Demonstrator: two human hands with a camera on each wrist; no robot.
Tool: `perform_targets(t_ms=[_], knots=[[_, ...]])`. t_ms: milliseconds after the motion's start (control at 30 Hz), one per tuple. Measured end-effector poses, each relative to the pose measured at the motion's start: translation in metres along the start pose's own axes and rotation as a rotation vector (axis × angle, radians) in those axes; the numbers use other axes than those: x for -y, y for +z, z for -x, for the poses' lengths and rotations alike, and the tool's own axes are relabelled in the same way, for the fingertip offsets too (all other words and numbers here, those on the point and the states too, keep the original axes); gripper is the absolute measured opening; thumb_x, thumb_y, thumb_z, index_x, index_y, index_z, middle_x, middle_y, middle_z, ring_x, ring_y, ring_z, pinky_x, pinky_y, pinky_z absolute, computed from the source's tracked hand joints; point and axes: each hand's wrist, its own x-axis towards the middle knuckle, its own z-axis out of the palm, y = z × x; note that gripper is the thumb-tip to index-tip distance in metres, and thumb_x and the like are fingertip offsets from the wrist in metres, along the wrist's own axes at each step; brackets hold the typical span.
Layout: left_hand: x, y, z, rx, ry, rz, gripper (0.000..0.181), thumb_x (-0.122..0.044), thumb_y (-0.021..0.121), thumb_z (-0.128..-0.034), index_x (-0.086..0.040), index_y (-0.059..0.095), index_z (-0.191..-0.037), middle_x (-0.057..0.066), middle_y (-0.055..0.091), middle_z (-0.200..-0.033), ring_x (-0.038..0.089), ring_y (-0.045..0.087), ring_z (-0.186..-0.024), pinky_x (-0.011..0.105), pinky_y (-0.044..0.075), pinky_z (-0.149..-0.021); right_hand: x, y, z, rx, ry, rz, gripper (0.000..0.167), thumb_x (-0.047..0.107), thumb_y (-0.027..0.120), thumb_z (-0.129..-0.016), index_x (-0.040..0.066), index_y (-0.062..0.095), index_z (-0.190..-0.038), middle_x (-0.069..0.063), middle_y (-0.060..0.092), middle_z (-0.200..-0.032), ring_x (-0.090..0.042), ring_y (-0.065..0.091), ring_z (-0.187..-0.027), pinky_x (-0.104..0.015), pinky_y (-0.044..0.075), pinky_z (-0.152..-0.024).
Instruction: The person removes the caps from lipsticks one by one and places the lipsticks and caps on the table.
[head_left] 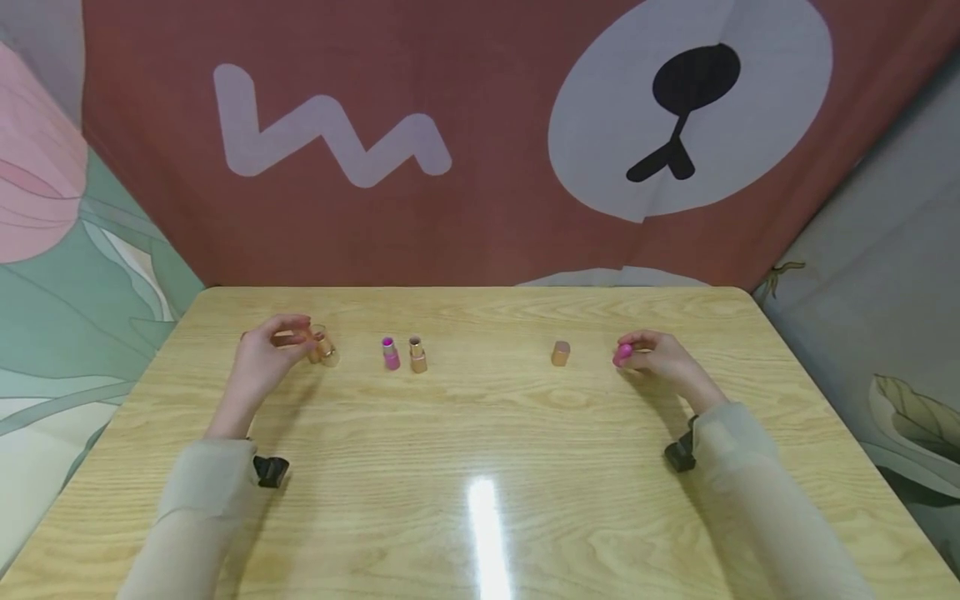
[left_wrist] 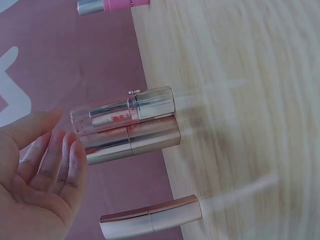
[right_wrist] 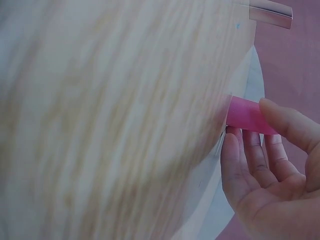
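My left hand (head_left: 262,358) is at the far left of the table, beside upright lipstick tubes. In the left wrist view its thumb and loosely bent fingers stand apart, close to a clear-capped tube (left_wrist: 117,112) and a rose-gold tube (left_wrist: 150,139) that stand side by side; a third closed tube (left_wrist: 150,217) stands a little apart. Nothing is in that hand. Toward the right, my right hand (head_left: 663,358) pinches a bright pink cap (right_wrist: 247,115) between thumb and fingers, its lower end at or near the tabletop; whether it touches, I cannot tell.
An uncapped pink lipstick (head_left: 392,357) and an uncapped gold one (head_left: 417,357) stand left of centre. A gold cap (head_left: 560,353) stands between them and my right hand. The wooden table (head_left: 480,425) ends at a red-brown cloth (head_left: 480,233).
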Motion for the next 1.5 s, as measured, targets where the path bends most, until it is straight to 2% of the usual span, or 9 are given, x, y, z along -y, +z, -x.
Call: perform_targets(t_ms=[167,233,400,600,767,867,1067,1200,1500], knots=[[-0.001,0.003,-0.003,-0.012,-0.017,-0.009,0.042,-0.02,0.063,-0.0924,-0.003,0.055,-0.129,0.02,0.058,-0.124,0.025,0.061,-0.106,0.006,0.045,-0.069,0.0,0.0,0.001,0.009,-0.008,-0.025,0.048,0.009,0.067,-0.088,-0.013,0.047,-0.126,-0.007,0.064,-0.106,0.007,0.057,-0.079,-0.013,0.05,-0.071],[-0.001,0.005,-0.004,-0.02,-0.017,-0.023,0.042,-0.02,0.064,-0.092,-0.002,0.056,-0.129,0.021,0.06,-0.121,0.032,0.06,-0.11,0.008,0.045,-0.07,0.001,0.0,0.001,0.017,-0.011,-0.041,0.049,0.008,0.067,-0.088,-0.014,0.046,-0.127,-0.01,0.065,-0.107,0.007,0.058,-0.079,-0.014,0.05,-0.072],[0.0,0.007,-0.007,-0.037,-0.018,-0.058,0.04,-0.017,0.066,-0.0907,-0.001,0.058,-0.126,0.019,0.062,-0.115,0.003,0.062,-0.091,0.009,0.046,-0.068,0.002,0.0,0.001,0.021,-0.016,-0.034,0.05,0.008,0.066,-0.088,-0.014,0.045,-0.128,-0.021,0.062,-0.115,0.008,0.057,-0.08,-0.013,0.049,-0.072],[0.0,0.009,-0.008,-0.029,-0.023,-0.052,0.04,-0.013,0.064,-0.0909,0.0,0.057,-0.128,0.021,0.06,-0.12,0.012,0.062,-0.098,0.004,0.043,-0.064,0.001,0.0,0.002,0.016,-0.017,0.003,0.051,0.01,0.067,-0.089,-0.013,0.045,-0.129,-0.027,0.058,-0.121,0.008,0.054,-0.081,-0.014,0.048,-0.071],[0.0,0.009,-0.011,-0.029,-0.019,-0.067,0.04,-0.012,0.064,-0.0906,0.001,0.056,-0.128,0.02,0.061,-0.116,-0.015,0.049,-0.078,0.006,0.043,-0.063,0.002,0.0,0.002,0.009,-0.023,0.002,0.052,0.01,0.067,-0.088,-0.013,0.045,-0.129,-0.024,0.06,-0.118,0.008,0.054,-0.08,-0.013,0.048,-0.071],[0.0,0.009,-0.013,-0.025,0.01,-0.061,0.039,-0.008,0.064,-0.0904,0.003,0.057,-0.127,0.021,0.06,-0.112,-0.018,0.046,-0.073,0.008,0.044,-0.062,0.001,-0.001,0.002,0.003,-0.025,0.01,0.052,0.011,0.067,-0.088,-0.012,0.046,-0.13,-0.022,0.059,-0.118,0.008,0.054,-0.081,-0.013,0.048,-0.071],[-0.002,0.01,-0.014,0.006,0.041,-0.085,0.039,-0.008,0.062,-0.0919,0.005,0.056,-0.128,0.027,0.056,-0.121,0.01,0.057,-0.084,0.011,0.045,-0.062,-0.001,-0.004,0.003,0.025,-0.011,0.034,0.054,0.015,0.066,-0.09,-0.008,0.044,-0.133,-0.024,0.054,-0.125,0.003,0.053,-0.085,-0.019,0.049,-0.073],[-0.004,0.01,-0.013,0.023,0.04,-0.107,0.039,-0.011,0.062,-0.093,0.005,0.056,-0.128,0.027,0.052,-0.122,0.028,0.057,-0.095,0.013,0.044,-0.063,-0.001,-0.006,0.004,0.03,-0.02,0.049,0.054,0.016,0.066,-0.09,-0.008,0.044,-0.134,-0.026,0.053,-0.127,0.003,0.053,-0.086,-0.02,0.049,-0.073],[-0.003,0.009,-0.008,0.032,0.069,-0.138,0.036,-0.013,0.063,-0.0921,0.006,0.06,-0.123,0.025,0.054,-0.115,0.038,0.059,-0.104,0.017,0.045,-0.069,0.005,-0.009,0.009,0.008,-0.042,0.049,0.053,0.013,0.063,-0.091,-0.01,0.042,-0.134,-0.028,0.052,-0.129,0.009,0.05,-0.086,-0.013,0.047,-0.076]])
